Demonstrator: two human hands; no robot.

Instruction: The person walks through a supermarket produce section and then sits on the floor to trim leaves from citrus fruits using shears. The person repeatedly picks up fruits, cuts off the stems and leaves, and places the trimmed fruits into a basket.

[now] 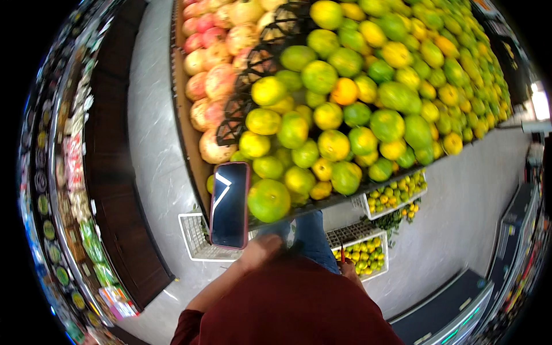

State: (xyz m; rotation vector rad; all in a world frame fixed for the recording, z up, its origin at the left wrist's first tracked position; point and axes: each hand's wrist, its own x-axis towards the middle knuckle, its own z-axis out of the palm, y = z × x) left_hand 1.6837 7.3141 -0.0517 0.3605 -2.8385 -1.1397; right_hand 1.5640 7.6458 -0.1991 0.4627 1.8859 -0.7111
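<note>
My left hand (261, 252) is blurred in front of my waist, below the near edge of the fruit display, and its fingers cannot be made out. Low on my right side, my right hand (347, 268) grips a slim red-handled tool (343, 253), pointed upward; its exact kind is too small to tell. Beneath that hand is a white plastic crate (386, 254) of green-yellow citrus fruit. A smartphone (230, 207) with a dark screen and pink case lies on the display's near left corner, beside a large green mandarin (269, 200).
Green and yellow mandarins (332, 144) fill the display, with pomegranates (220, 82) behind a black plastic divider (246, 82). On the floor stand a white crate (194, 237) at left and another citrus crate (396, 194) with leafy branches (388, 222). Stocked shelves (79, 194) line the left.
</note>
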